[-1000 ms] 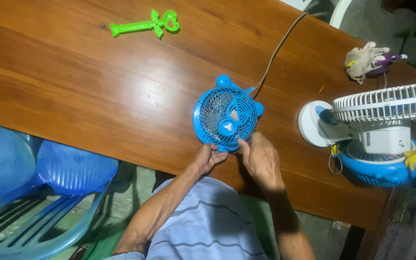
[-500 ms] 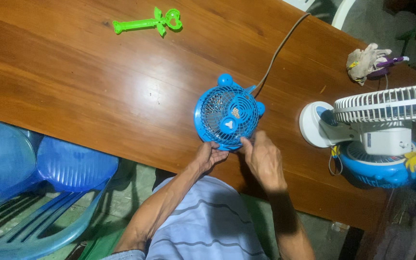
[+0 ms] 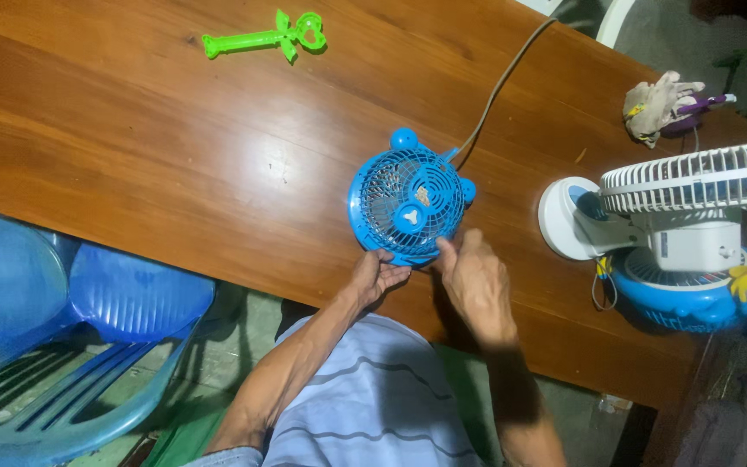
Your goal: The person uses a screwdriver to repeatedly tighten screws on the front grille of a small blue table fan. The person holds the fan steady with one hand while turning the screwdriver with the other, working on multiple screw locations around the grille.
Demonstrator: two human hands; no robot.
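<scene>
The blue fan (image 3: 406, 206) on the bench (image 3: 131, 156) was pinched at its near rim by the left hand (image 3: 375, 275) and right hand (image 3: 475, 281), cord (image 3: 499, 86) trailing behind.

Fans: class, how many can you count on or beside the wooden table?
3. A small blue fan lies mid-table, touched by both hands. A white fan is at the right end, with another blue fan partly hidden beneath it. More could lie beyond the frame.
</scene>
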